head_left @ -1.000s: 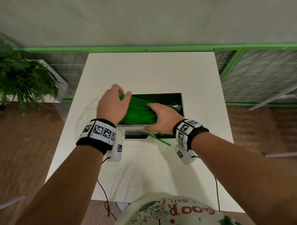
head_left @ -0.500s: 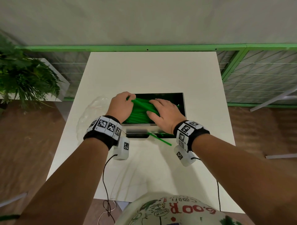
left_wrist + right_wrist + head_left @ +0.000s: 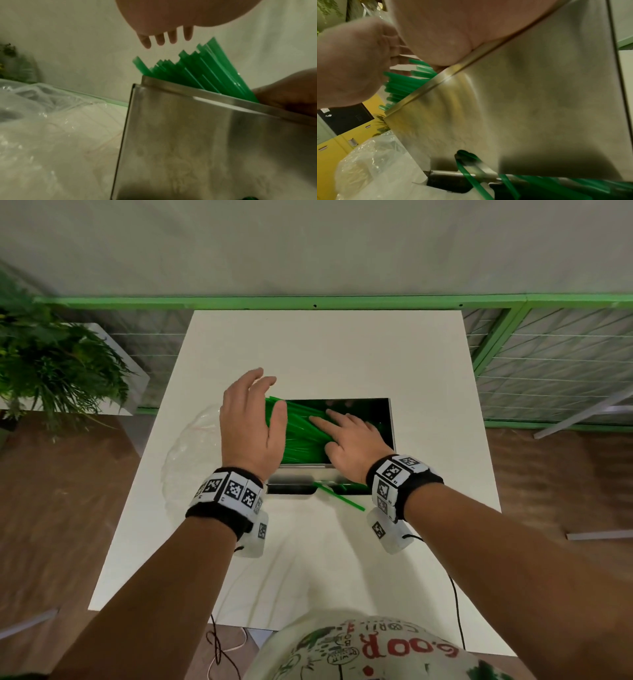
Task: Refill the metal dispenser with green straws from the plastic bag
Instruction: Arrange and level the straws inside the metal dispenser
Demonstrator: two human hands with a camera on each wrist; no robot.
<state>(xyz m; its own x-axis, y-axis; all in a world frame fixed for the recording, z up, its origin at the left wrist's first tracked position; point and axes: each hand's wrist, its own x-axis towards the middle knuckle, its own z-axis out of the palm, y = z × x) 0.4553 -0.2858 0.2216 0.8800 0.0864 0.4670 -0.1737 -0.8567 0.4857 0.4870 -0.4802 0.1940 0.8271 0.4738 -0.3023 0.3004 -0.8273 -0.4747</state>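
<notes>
Left hand [image 3: 251,422] has let go of straws [image 3: 301,436], lifted, fingers now spread, empty. Right hand [image 3: 349,443] still flat, pressing straws into dispenser [image 3: 197,142].

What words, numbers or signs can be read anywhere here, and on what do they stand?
"6.00P", upside down in large red letters, on the person's white printed shirt.
Smaller black and red lettering beside it on the shirt: too small and blurred to read.
Black-and-white square code markers, patterns not words, on the black wristbands and the white wrist cameras.
The shiny metal box dispenser, the green plastic straws and the clear plastic bag show no text.
</notes>
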